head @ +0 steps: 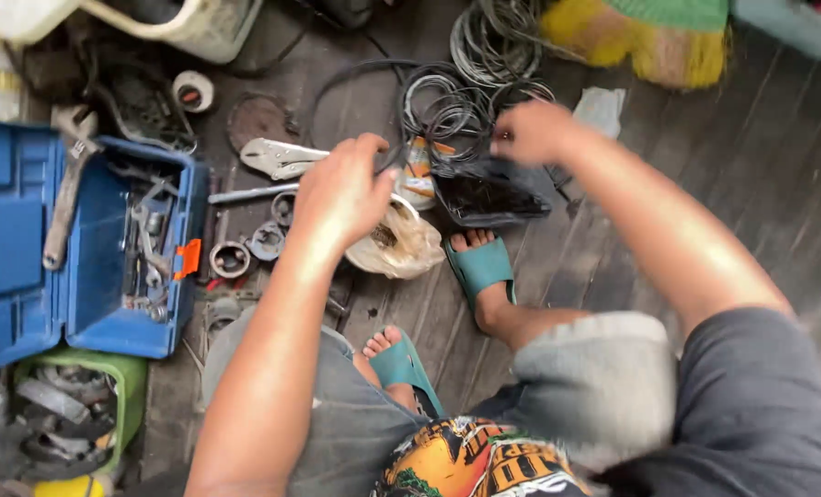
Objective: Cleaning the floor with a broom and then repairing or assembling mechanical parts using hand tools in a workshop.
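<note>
Hands over cluttered wooden floor [705, 166]. Left hand [341, 189] hovers above clear plastic bag [401, 244], fingers loosely curled, holding nothing visible. Right hand [532, 131], blurred, closes on top edge of black plastic bag [488, 195]; exact grip cannot be told. Judgement: steady the black bag's mouth with both hands so contents stay inside. Packages: small can [418, 173] with white and orange label between the bags; tape roll [193, 91] far left; blue toolbox [88, 244] open.

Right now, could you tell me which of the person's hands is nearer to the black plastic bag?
Right. The right hand is at the black plastic bag, on its top edge; the left hand hovers off to its left, above the translucent bag.
</note>
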